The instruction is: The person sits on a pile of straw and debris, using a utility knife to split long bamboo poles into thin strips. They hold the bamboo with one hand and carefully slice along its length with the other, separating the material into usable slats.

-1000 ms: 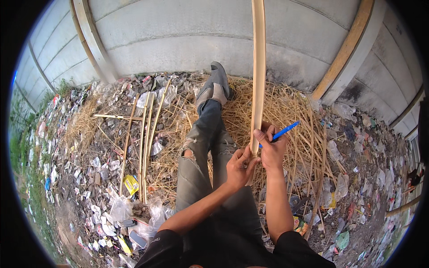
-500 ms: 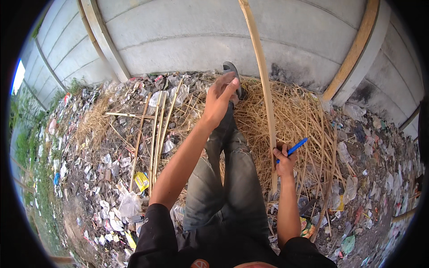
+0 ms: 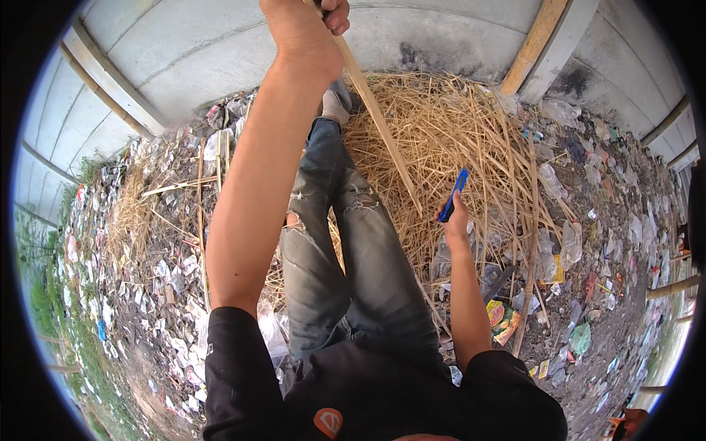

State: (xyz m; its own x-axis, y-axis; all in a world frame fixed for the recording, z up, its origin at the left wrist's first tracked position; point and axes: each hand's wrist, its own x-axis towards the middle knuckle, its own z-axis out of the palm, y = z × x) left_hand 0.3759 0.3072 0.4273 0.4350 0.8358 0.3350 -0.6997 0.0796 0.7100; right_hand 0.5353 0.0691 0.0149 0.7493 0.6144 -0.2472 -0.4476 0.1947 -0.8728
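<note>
My left hand (image 3: 312,29) is raised in front of the wall at the top of the view, its fingers closed round the upper part of a long pale bamboo strip (image 3: 379,121). The strip slants down to the right, and its lower end stops just left of my right hand. My right hand (image 3: 456,220) grips a slim blue box cutter (image 3: 453,192) that points up and is apart from the strip. Whether its blade is out I cannot tell. Beneath both lies a heap of straw-coloured shavings (image 3: 434,125).
A grey concrete panel wall (image 3: 441,37) rises ahead, with a bamboo pole (image 3: 535,48) leaning at the right. Other bamboo strips (image 3: 200,213) lie left of my legs (image 3: 323,272). Plastic scraps and wrappers (image 3: 502,321) litter the ground. A dark flat blade-like piece (image 3: 500,283) lies by my right forearm.
My left hand went from empty over my foot to gripping the strip higher up. The strip has tilted, its lower end out of my right hand. The cutter now points more upright.
</note>
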